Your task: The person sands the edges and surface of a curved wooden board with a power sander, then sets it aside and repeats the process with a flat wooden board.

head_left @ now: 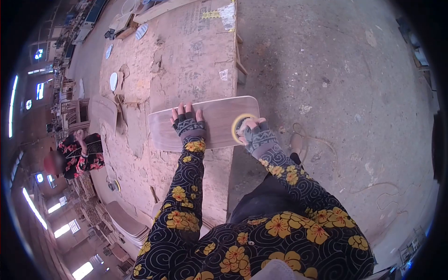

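Note:
A thin wooden board (218, 116) with rounded corners lies across the worktable, its right end reaching past the table's edge. My left hand (189, 121), in a fingerless patterned glove, rests flat on the board with its fingers apart. Around a round sander (239, 125) with a yellow rim, my right hand (256, 133) is closed at the board's right end. The sander is at the board's surface there; its underside is hidden. A similar fingerless glove covers that hand.
Worn cardboard covers the worktable (186, 74). Several oval pale discs (114, 81) lie toward its far left side, and another sander (113, 185) at left. Stacked curved boards (123, 221) stand lower left. A co-worker (81, 154) is across the table. A hose (326, 141) trails on the floor.

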### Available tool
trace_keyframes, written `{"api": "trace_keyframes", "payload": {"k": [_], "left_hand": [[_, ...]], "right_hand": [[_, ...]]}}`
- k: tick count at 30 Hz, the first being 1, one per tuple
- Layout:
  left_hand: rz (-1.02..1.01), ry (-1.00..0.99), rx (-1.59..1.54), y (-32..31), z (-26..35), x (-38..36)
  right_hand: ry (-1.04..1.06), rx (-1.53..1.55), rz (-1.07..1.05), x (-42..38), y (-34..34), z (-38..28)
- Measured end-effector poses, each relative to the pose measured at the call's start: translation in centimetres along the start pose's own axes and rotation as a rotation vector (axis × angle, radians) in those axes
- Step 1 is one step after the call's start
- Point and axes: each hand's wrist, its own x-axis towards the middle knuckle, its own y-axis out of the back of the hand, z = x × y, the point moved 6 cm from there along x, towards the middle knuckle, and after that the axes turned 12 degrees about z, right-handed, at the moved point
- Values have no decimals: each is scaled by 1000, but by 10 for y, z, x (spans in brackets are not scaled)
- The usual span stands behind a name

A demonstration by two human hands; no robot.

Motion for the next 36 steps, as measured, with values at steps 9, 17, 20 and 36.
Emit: {"api": "trace_keyframes", "payload": {"k": [9,17,20,36], "left_hand": [[33,-79,-26,-8,1,3],[75,-81,-84,-4,2,3],[54,-55,-50,0,6,4],[30,-41,-44,-6,4,4]], "right_hand": [[-280,-116,-138,95,6,71],[-260,-61,-244,77,3,40],[-486,-27,-154,72,13,68],[-240,181,-78,11,51,9]]}}
